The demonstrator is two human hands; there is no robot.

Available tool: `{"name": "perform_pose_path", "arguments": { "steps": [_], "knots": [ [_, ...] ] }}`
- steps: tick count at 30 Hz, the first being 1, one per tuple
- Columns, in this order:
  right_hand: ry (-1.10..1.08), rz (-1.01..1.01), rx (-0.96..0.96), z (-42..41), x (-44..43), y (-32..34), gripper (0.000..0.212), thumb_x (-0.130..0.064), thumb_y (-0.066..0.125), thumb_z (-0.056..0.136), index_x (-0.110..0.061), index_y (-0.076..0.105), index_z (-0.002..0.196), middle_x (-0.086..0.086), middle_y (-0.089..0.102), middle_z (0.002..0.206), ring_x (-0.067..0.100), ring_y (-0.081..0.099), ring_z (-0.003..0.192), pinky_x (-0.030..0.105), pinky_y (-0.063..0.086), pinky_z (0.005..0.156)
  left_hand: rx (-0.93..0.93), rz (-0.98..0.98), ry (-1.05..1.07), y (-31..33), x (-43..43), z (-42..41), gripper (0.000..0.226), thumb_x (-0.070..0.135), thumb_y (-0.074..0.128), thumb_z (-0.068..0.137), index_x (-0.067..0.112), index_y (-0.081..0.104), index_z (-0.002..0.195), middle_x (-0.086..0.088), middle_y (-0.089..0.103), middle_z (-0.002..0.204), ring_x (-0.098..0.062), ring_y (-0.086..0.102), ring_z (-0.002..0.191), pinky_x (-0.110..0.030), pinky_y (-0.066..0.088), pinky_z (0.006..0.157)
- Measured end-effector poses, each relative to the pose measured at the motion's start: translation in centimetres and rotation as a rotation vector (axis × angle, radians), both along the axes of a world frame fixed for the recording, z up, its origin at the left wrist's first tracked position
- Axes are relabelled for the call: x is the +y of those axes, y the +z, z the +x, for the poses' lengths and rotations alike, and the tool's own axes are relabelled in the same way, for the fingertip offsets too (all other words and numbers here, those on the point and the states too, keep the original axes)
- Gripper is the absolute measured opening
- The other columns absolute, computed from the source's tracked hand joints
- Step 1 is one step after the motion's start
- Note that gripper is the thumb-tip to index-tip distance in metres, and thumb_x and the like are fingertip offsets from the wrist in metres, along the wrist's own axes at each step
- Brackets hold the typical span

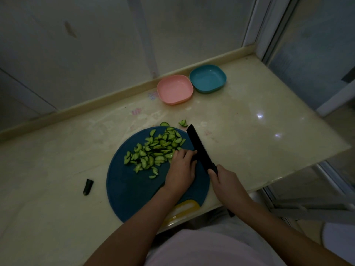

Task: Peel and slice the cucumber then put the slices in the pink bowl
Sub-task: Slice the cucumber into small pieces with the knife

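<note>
A heap of green cucumber slices [153,150] lies on the round blue cutting board [130,191]. Two more slices [182,122] sit on the counter just past the board. My left hand [181,167] rests on the board at the right edge of the heap, its fingers against the flat of the black knife blade [197,145]. My right hand [224,181] grips the knife's handle. The pink bowl [174,89] stands empty at the back of the counter. A dark cucumber end piece [88,186] lies left of the board.
A blue bowl [208,78] sits right beside the pink one. A yellow item [184,208] pokes from under the board's near edge. The cream counter [259,121] ends in an edge on the right and a low ledge along the back wall.
</note>
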State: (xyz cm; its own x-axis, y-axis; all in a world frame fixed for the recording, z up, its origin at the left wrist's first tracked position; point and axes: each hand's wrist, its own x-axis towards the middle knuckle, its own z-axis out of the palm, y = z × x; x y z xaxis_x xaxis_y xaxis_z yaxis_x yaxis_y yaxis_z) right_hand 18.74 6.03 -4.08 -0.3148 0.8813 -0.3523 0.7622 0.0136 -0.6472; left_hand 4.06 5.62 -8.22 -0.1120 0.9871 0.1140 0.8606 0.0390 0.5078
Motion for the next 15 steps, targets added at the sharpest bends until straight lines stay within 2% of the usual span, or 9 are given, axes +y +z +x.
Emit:
{"name": "perform_pose_path", "arguments": {
  "steps": [5,8,11,15],
  "knots": [
    [-0.025,-0.009,0.033,0.01,-0.3,0.52,0.036,-0.029,0.035,0.1,-0.024,0.032,0.065,-0.007,0.041,0.064,0.017,0.047,0.066,0.028,0.022,0.054,0.005,-0.002,0.012,0.1,-0.04,0.05,0.027,0.012,0.059,0.088,0.006,0.059,0.115,-0.012,0.054,0.094,-0.027,0.048,0.089,-0.027,0.031,0.077],
    [-0.03,-0.018,0.044,0.2,-0.47,0.56,0.035,-0.029,0.035,0.1,-0.024,0.034,0.066,-0.006,0.043,0.065,0.013,0.046,0.062,0.028,0.025,0.049,0.002,0.0,0.013,0.16,-0.07,0.09,0.027,0.011,0.06,0.087,0.005,0.059,0.113,-0.012,0.054,0.093,-0.027,0.048,0.088,-0.028,0.031,0.076],
    [-0.029,-0.025,0.044,0.33,-0.57,0.45,0.033,-0.031,0.033,0.1,-0.022,0.037,0.068,-0.004,0.046,0.066,0.005,0.043,0.057,0.014,0.029,0.045,-0.002,0.004,0.017,0.19,-0.09,0.05,0.025,0.01,0.061,0.086,0.005,0.06,0.111,-0.012,0.055,0.091,-0.027,0.049,0.087,-0.027,0.031,0.076],
    [-0.045,-0.042,0.068,0.46,-0.69,0.38,0.033,-0.032,0.033,0.1,-0.02,0.04,0.07,0.001,0.051,0.068,0.009,0.046,0.058,0.018,0.029,0.046,-0.007,0.008,0.019,0.21,-0.05,0.02,0.024,0.01,0.061,0.087,0.005,0.06,0.11,-0.012,0.056,0.092,-0.028,0.05,0.087,-0.027,0.031,0.076]
  ]
}}
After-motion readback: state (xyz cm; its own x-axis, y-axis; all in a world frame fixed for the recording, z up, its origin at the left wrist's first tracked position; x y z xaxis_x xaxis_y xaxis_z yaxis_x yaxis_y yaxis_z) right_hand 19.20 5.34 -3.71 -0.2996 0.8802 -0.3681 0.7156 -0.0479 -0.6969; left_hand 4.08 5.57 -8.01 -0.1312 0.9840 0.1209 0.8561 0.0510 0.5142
